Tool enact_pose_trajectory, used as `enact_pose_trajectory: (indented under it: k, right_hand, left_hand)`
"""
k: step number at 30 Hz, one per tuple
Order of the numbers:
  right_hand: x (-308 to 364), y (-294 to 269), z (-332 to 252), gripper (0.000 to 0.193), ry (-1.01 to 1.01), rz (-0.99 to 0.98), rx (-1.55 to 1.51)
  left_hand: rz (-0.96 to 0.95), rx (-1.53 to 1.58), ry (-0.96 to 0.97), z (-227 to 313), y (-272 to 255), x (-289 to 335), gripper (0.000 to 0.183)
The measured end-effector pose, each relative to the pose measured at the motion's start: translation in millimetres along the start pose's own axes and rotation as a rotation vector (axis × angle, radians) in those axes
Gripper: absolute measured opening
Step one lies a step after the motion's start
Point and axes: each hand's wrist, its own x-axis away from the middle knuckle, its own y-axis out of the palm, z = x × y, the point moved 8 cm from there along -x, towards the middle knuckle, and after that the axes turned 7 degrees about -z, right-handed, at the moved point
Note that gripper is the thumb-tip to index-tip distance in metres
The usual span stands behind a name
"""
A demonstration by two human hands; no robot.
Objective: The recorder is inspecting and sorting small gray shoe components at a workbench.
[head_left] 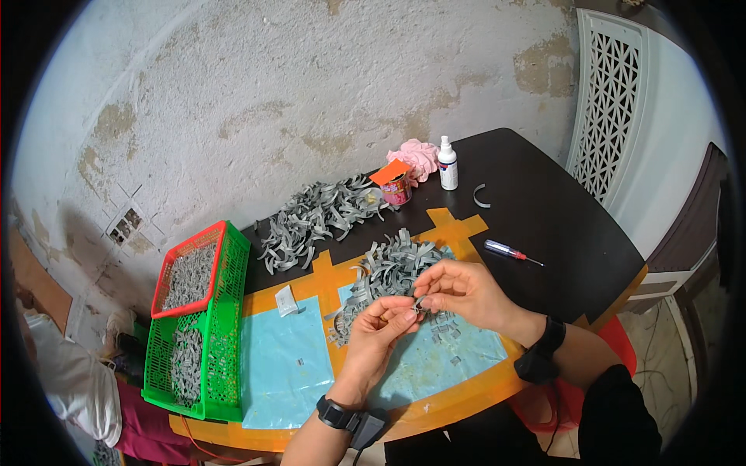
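Over the blue sheet on the table, my left hand and my right hand meet, fingertips pinched together. Between them is a small grey piece, mostly hidden by the fingers; it resembles the grey curved strips nearby. Just beyond my hands lies a heap of grey curved strips. Several tiny grey bits are scattered on the sheet below my right hand. Each wrist wears a black band.
A larger pile of grey strips lies farther back. At left stand a green basket and a red basket holding small grey parts. A screwdriver, a white spray bottle, a tin can and pink cloth are on the table.
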Motion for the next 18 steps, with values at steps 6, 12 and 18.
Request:
enact_pose_trajectory:
  k: [6,12,18]
  right_hand:
    - [0.8,9.7,0.4,0.039,-0.003,-0.001,-0.085]
    - [2.4,13.8,-5.2,0.043,-0.072,0.009,0.061]
    - [0.9,11.0,-7.8,0.048,-0.078,0.045,0.008]
  left_hand:
    - [0.066,-0.02,0.104,3.9,-3.8,1.4,0.017]
    - [0.12,-0.031,0.199,8.2,-4.9,2.9,0.019]
    - [0.102,-0.068,0.156,4.6,-7.4,2.6,0.019]
